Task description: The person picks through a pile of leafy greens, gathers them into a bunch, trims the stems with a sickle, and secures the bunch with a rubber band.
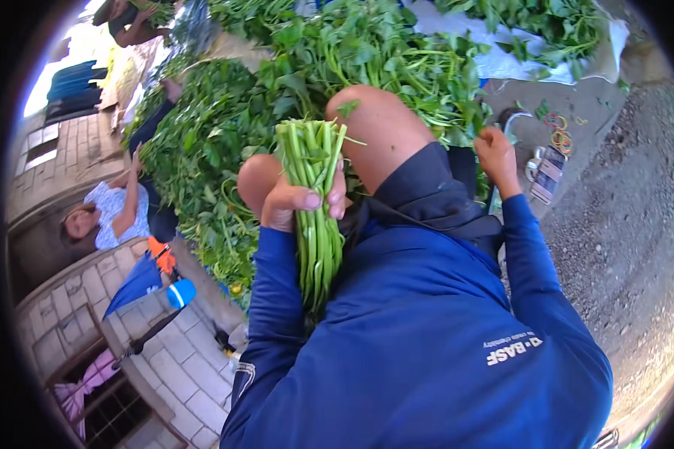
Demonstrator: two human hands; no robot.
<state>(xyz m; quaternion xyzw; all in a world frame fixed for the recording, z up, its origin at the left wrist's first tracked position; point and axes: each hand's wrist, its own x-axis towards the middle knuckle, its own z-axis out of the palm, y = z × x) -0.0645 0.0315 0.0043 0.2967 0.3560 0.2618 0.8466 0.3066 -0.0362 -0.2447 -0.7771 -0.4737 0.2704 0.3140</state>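
My left hand (303,198) is wrapped round a thick bunch of green leafy-vegetable stems (318,247), held upright before my chest with the cut ends up. Its lower end hangs between my left forearm and my shirt. Off to the right, beside my knee, my right hand (496,153) is closed with the fingers curled in; what it holds, if anything, is hidden. A curved tool, like a sickle blade (518,116), shows just past that hand. In front of my knees spreads a large heap of leafy greens (225,120).
Right of me on the ground lie coloured rubber bands (560,141), a phone (548,176) and a small white object (533,163). More greens rest on a pale sheet (610,49). A person in a patterned shirt (120,209) sits left; another (131,22) is farther off. A block wall (180,367) stands left.
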